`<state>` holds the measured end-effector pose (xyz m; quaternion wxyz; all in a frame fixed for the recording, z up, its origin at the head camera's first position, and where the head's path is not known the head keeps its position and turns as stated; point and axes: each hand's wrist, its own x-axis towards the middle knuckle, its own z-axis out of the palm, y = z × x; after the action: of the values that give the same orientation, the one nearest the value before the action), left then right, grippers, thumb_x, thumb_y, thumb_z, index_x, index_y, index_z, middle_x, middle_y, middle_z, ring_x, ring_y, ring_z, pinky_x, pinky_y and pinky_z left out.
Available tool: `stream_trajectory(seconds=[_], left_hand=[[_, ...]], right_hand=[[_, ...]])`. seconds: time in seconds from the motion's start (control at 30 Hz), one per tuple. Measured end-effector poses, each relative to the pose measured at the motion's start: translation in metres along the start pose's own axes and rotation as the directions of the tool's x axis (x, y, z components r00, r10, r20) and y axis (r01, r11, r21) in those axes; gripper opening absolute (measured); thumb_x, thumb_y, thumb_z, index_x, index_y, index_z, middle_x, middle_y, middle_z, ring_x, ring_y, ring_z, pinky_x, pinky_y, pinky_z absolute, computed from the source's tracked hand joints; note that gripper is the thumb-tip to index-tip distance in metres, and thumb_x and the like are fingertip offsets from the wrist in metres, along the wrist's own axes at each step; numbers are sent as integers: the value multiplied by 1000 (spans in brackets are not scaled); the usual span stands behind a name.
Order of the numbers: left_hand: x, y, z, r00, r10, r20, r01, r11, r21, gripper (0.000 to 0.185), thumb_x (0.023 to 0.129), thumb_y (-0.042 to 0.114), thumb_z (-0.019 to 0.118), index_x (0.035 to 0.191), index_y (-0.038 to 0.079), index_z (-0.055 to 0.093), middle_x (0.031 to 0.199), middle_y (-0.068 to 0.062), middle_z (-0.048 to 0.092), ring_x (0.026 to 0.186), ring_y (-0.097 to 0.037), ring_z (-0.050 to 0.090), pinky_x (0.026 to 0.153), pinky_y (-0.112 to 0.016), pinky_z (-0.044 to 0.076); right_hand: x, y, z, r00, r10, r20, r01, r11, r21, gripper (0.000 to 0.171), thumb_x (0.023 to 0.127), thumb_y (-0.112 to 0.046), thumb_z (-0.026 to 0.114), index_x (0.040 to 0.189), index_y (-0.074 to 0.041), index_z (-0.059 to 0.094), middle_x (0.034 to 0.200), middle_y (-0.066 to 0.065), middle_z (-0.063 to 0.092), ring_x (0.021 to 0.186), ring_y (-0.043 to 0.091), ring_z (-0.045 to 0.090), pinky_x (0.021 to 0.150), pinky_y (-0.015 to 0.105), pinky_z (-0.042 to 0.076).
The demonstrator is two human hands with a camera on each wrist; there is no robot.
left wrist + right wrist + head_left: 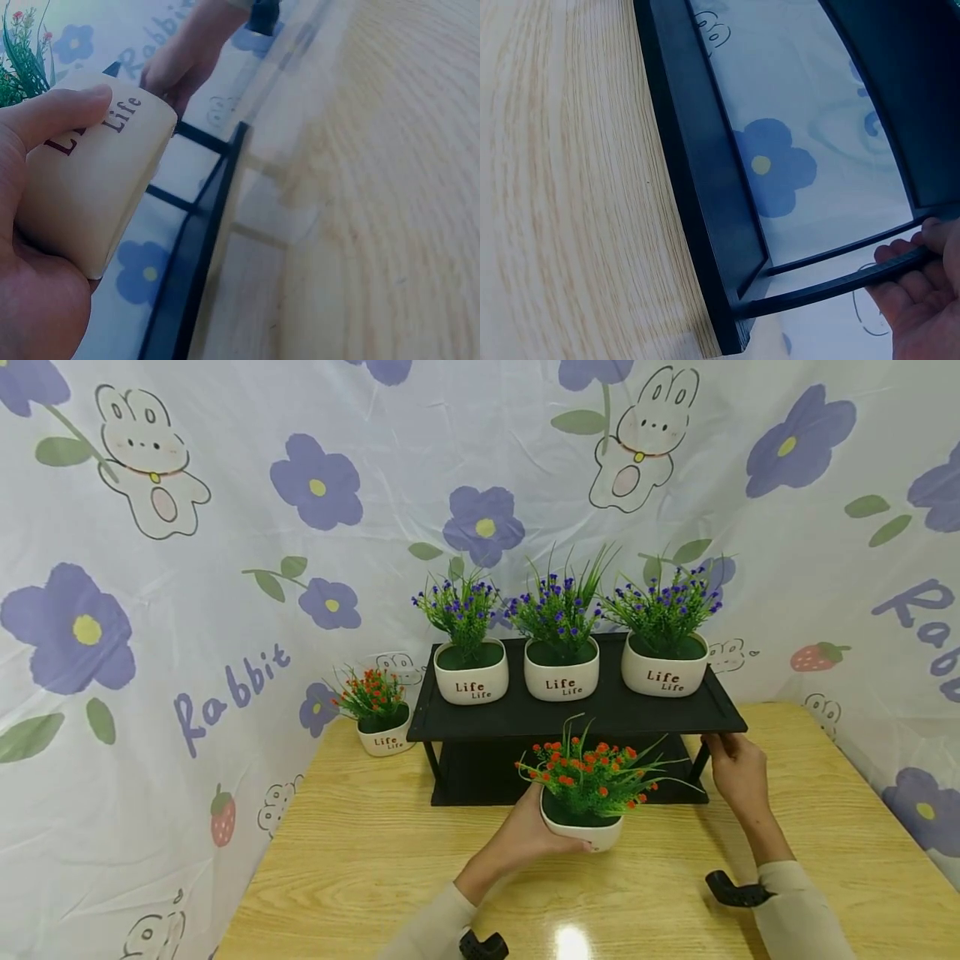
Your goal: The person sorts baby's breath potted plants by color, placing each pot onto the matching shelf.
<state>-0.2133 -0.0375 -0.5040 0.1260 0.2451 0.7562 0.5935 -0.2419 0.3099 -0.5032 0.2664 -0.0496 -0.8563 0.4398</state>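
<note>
In the head view my left hand [521, 833] grips a white oval pot [600, 837] of artificial orange-red flowers [581, 767], held in front of the black two-tier shelf [517, 722]. The thumb lies across the pot's "Life" lettering [124, 116] in the left wrist view. My right hand [740, 777] holds the shelf's right front post [832, 285], fingers around it just under the upper tier. Three white pots with purple flowers, a left one [472, 683], a middle one [562, 678] and a right one [663, 675], stand in a row on the upper tier.
Another orange-flowered pot [384, 739] stands on the wooden table [337, 860] left of the shelf. The lower tier [480, 777] sits low, close to the tabletop. A patterned cloth [225, 635] hangs behind and along the sides.
</note>
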Motion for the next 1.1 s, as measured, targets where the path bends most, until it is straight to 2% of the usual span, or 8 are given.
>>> stream_trajectory(seconds=[0.3, 0.53, 0.8, 0.93, 1.1], left_hand=[[13, -10, 20, 999, 14, 51, -11, 999, -53, 110, 75, 19, 100, 160, 44, 34, 152, 13, 56, 132, -7, 62, 112, -29, 50], [24, -12, 28, 1000, -1, 29, 1, 1000, -2, 113, 74, 25, 101, 159, 48, 31, 152, 18, 53, 133, -5, 59, 116, -30, 47], [38, -18, 34, 999, 38, 30, -38, 999, 7, 111, 74, 21, 101, 159, 46, 34, 152, 17, 54, 135, -4, 58, 118, -30, 45], [44, -22, 37, 998, 54, 32, -54, 999, 0, 113, 74, 21, 101, 159, 47, 33, 153, 17, 53, 135, -4, 58, 118, -30, 45], [51, -25, 39, 999, 52, 14, -53, 998, 28, 118, 73, 22, 101, 161, 49, 27, 155, 16, 49, 137, -4, 55, 119, -31, 45]], right_hand=[[0, -1, 1, 1000, 18, -24, -18, 1000, 6, 34, 111, -14, 57, 132, 9, 69, 122, 34, 73, 84, -33, 42, 73, -4, 38], [0, -3, 2, 999, 31, -31, -31, 1000, 0, 35, 112, -19, 57, 132, 6, 71, 122, 32, 73, 82, -33, 42, 73, -4, 37], [-1, -3, 4, 1000, 25, -17, -25, 1000, -9, 33, 109, -21, 63, 130, 3, 73, 121, 29, 75, 85, -33, 44, 74, -3, 38], [-2, -1, 5, 1000, 18, -15, -19, 998, -56, 30, 110, -21, 62, 126, 1, 75, 113, 28, 78, 80, -29, 44, 69, 2, 38], [-2, 1, 6, 1000, 5, -27, -7, 998, -65, 27, 110, -20, 62, 118, 1, 77, 105, 27, 78, 73, -24, 46, 61, 10, 41]])
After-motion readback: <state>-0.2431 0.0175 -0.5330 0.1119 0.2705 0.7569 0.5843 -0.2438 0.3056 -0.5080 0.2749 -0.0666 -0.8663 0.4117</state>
